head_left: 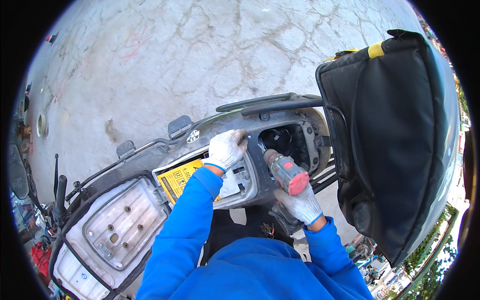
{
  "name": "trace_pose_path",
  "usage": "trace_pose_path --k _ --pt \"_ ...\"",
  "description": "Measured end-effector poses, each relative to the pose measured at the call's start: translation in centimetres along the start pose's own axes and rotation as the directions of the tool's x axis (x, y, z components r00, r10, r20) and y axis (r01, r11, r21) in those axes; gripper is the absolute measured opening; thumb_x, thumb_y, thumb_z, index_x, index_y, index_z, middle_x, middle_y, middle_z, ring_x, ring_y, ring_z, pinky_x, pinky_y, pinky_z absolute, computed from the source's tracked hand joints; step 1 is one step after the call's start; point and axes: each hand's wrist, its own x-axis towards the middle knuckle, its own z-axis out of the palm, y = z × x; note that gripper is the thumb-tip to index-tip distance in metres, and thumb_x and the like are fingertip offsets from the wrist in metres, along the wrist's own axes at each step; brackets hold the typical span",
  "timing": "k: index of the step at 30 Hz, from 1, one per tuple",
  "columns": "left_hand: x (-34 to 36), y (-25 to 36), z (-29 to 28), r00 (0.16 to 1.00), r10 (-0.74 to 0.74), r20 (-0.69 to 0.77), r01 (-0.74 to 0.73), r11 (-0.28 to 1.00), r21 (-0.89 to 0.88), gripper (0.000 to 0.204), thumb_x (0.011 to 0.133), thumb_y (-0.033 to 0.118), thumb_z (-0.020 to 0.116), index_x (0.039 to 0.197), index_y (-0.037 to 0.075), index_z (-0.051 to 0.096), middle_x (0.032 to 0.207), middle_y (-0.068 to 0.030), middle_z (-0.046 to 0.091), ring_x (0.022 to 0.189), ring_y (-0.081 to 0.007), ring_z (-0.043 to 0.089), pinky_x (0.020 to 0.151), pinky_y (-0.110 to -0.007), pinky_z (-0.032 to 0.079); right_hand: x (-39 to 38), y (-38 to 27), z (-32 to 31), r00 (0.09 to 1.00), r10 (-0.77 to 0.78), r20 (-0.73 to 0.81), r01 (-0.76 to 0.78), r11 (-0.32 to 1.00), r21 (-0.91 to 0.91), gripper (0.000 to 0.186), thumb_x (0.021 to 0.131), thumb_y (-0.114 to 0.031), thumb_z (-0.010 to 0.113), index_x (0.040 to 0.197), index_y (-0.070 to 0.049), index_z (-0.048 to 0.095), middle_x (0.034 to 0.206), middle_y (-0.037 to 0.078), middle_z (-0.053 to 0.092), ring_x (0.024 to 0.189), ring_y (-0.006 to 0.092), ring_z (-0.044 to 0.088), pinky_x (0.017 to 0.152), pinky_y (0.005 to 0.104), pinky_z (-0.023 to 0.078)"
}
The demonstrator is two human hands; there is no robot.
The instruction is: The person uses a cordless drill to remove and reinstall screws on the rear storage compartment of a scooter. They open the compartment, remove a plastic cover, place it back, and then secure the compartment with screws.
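A white knitted glove with a blue cuff covers my left hand (227, 149), which is closed at the rim between the two openings of a scooter (256, 152). Its fingertips are pressed together, and what they hold, if anything, I cannot make out. My right hand (302, 206), gloved alike, grips a grey and red cordless drill (287, 172). The drill's nose points up and left toward the edge of the dark rear opening (282, 141). Beneath my left wrist, a box with a yellow label (179, 181) sits in the front compartment, partly hidden by my sleeve.
The scooter's seat (125, 220) is flipped up at the left, its pale underside showing. A large black delivery bag (390, 135) rises close on the right, behind a black rack bar (282, 106). Beyond the scooter lies cracked concrete floor (200, 55). Handlebar and mirror stand far left.
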Motion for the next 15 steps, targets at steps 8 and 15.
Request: trace_pose_path --k 8,15 --pt "-0.5 -0.1 0.0 1.000 -0.015 0.004 0.015 1.000 0.016 0.030 0.092 0.032 0.070 0.114 0.014 0.081 0.106 -0.0143 0.079 0.100 -0.0367 0.075 0.087 -0.048 0.059 3.6 -1.4 1.3 0.988 0.149 0.032 -0.153 0.976 0.156 0.040 0.086 -0.020 0.074 0.119 0.002 0.069 0.101 0.021 0.074 0.095 0.0362 0.074 0.087 0.0422 0.058" --pt "-0.8 -0.4 0.0 1.000 -0.011 0.012 0.011 1.000 -0.004 0.031 0.093 0.032 0.069 0.115 0.014 0.081 0.105 -0.0156 0.078 0.101 -0.0376 0.074 0.088 -0.049 0.058 4.3 -1.3 1.2 0.988 0.146 0.041 -0.150 0.978 0.148 0.037 0.085 -0.018 0.074 0.116 0.002 0.071 0.097 0.017 0.076 0.091 0.0312 0.075 0.087 0.0412 0.058"
